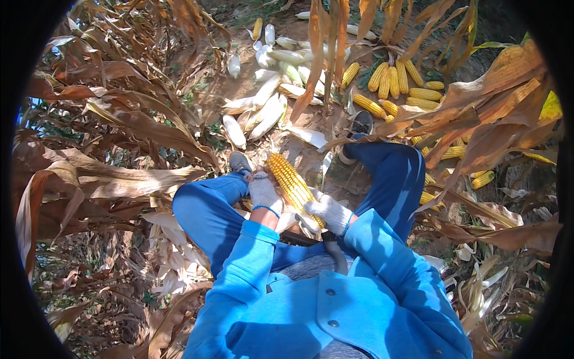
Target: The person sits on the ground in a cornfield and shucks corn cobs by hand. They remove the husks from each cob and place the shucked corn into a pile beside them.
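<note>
A husked ear of yellow corn (291,181) lies slantwise between my two gloved hands, its kernels bare. My right hand (329,210), in a pale knit glove with a blue cuff edge, is closed around the lower end of the ear. Close along the upper left side of the ear is my left hand (265,194), gloved alike, its fingers bent. Whether those fingers grip the ear or a piece of husk is hidden. Pale husk (289,221) shows beneath the ear, between my wrists.
Ears still in white husks (269,112) lie heaped ahead on bare soil. Husked yellow ears (394,80) are piled ahead to the right, partly behind dry leaves (489,112). A dry stalk (332,54) stands between the piles. Loose husks (175,256) cover the ground by my left leg.
</note>
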`<state>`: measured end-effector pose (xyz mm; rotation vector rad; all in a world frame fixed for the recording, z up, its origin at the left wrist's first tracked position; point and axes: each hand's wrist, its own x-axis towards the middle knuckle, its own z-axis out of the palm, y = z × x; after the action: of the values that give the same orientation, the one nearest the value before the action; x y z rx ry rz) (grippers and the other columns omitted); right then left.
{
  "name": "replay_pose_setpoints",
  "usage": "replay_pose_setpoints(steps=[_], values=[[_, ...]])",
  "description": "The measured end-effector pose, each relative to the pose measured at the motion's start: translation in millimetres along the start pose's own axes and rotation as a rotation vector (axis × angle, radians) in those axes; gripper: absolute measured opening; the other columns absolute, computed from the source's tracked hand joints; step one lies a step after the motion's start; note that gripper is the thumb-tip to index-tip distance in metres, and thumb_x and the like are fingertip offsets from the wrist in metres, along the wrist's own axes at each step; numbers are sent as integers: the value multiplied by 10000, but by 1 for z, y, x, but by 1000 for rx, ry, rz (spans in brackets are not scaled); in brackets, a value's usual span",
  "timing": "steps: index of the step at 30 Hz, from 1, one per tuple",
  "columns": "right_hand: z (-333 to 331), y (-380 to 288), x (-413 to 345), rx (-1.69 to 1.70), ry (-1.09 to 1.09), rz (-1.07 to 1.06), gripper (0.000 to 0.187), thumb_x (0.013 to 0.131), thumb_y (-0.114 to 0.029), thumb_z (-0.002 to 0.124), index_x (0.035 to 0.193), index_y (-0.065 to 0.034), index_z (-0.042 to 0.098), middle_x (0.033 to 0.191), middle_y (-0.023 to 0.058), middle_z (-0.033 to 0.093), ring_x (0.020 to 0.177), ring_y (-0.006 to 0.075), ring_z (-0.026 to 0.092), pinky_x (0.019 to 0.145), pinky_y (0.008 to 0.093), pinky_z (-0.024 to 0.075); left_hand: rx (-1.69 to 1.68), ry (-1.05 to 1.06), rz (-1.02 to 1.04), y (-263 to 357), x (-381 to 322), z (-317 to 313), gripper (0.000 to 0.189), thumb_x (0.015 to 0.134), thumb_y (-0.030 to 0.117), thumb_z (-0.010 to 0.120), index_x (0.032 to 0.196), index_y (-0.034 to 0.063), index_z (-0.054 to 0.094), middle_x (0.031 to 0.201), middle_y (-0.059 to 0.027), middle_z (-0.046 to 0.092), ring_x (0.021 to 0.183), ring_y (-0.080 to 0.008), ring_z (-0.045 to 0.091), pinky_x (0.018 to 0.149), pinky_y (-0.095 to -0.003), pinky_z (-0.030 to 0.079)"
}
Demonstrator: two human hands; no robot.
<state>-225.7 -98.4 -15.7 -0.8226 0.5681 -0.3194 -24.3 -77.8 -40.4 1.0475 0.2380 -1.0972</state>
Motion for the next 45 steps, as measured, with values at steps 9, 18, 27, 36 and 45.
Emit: replay_pose_setpoints(steps=[9,18,27,36,45], values=[[-9,-2,10,291,233,-28,274,954,-184,604,1176,-26,574,978,71,664,817,176,661,724,310,552,208,-82,-23,23,-89,47,161,988,298,591,973,139,572,732,19,547,606,-117,553,526,-268,487],[-52,4,33,812,551,-250,394,929,-193,658,1289,-94,533,1182,118,618,1105,298,597,1016,501,467,890,-189,120,50,-94,-35,205,967,274,626,999,72,604,734,-19,579,628,-82,544,541,-234,443],[-15,-28,30,508,405,-331,277,944,-118,617,1207,-75,543,982,42,619,890,200,630,818,379,545,1568,-546,417,-38,-63,-23,591,857,241,702,1332,4,442,1098,-187,602,975,-257,621,798,-349,516],[1,-36,48,115,440,-191,280,922,-177,671,1158,-55,582,923,40,651,783,150,643,671,304,541,1155,-456,138,-81,-34,-57,135,845,166,670,890,42,644,719,-124,659,656,-236,648,571,-375,494],[-26,-46,82,520,225,272,374,928,-367,654,1094,-38,587,831,119,653,673,264,652,581,392,556,1680,-989,469,-8,-91,6,166,907,207,607,1002,70,617,826,-183,655,802,-397,636,699,-459,492]])
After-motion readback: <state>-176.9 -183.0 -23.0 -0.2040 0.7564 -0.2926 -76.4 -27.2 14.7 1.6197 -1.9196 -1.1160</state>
